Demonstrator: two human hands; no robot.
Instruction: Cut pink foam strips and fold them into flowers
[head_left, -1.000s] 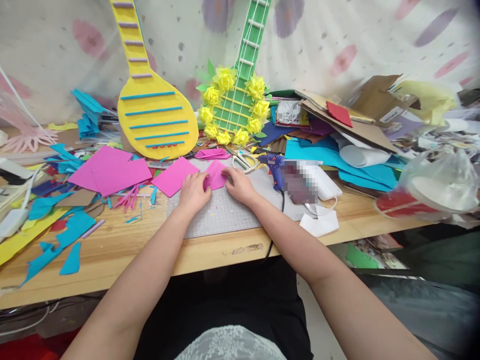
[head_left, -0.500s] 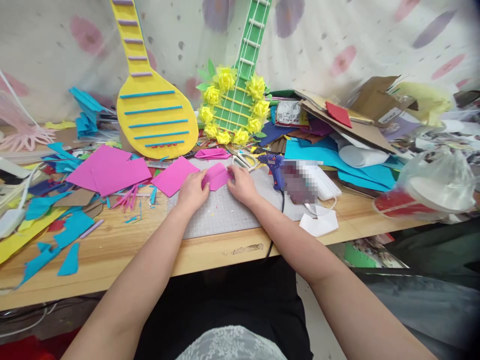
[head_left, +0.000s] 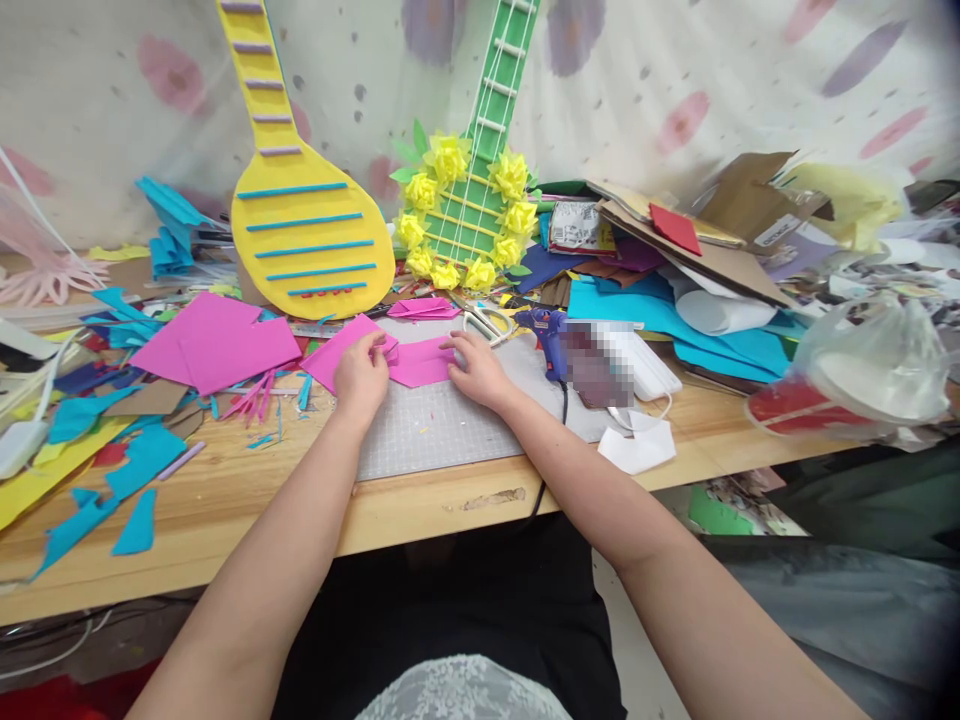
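Note:
A pink sheet of paper (head_left: 421,362) with a fold crease lies on the grey cutting mat (head_left: 442,430). My right hand (head_left: 478,372) rests at its right end, fingers spread and touching it. My left hand (head_left: 362,380) is to the left, over a pile of square pink sheets (head_left: 334,350). Its thumb and fingertips are closed on the pile's right corner, which looks slightly raised; how many sheets are pinched I cannot tell. Just behind lies a small stack of folded pink paper (head_left: 424,308).
White-handled scissors (head_left: 489,324) and a blue glue gun (head_left: 552,340) lie right of the mat. Behind stand a yellow paper lute (head_left: 311,235) and a green one (head_left: 469,215) with yellow flowers. Paper scraps (head_left: 150,460) cover the left; a bagged tub (head_left: 847,385) stands right.
My left hand has let go of the folded pink paper and moved left to the square sheets. The folded paper has opened out flatter on the mat. My right hand's fingers have spread.

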